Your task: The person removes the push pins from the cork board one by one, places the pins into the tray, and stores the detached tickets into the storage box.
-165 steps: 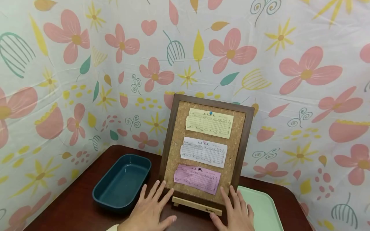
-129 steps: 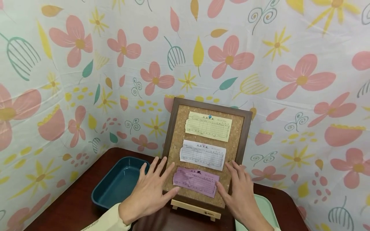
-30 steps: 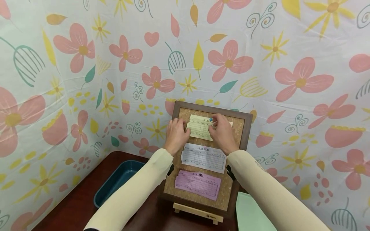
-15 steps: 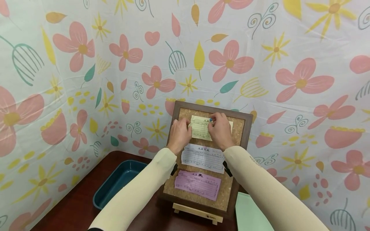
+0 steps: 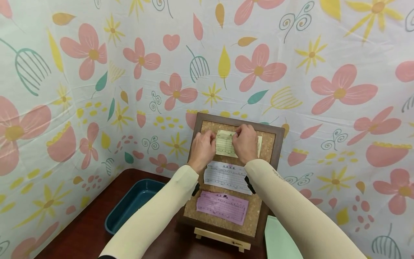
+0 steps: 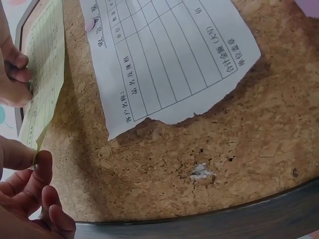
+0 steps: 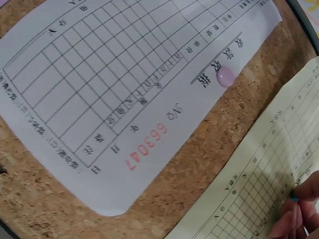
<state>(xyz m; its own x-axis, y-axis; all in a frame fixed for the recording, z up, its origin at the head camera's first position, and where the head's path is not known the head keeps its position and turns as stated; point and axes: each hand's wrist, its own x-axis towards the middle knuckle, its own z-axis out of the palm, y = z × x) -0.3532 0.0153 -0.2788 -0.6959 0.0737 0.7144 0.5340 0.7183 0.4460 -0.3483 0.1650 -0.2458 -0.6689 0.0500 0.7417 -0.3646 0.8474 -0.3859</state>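
Observation:
A framed corkboard (image 5: 267,154) leans on a small wooden easel, bearing yellow, white and purple receipts. My left hand (image 5: 202,148) pinches the left edge of the yellow receipt (image 5: 224,144), which bends off the cork there in the left wrist view. At that receipt's top, my right hand (image 5: 246,144) pinches a blue push pin (image 7: 294,199); only a sliver of blue shows between thumb and fingers. Below hang the white receipt (image 5: 226,176), with a pale purple pin (image 7: 226,76) at its top, and the purple receipt (image 5: 223,208), with a dark pin.
A deep blue-green tray (image 5: 111,217) stands on the dark wooden table (image 5: 77,216), left of the board. A pale green tray (image 5: 279,239) lies to the right, partly under my right sleeve. Behind everything hangs a floral curtain (image 5: 207,43).
Both hands have risen from the board's lower edge to the yellow receipt. The left has taken its left edge, which has bent inward. The right's fingers have closed over the blue pin, hiding it in the head view.

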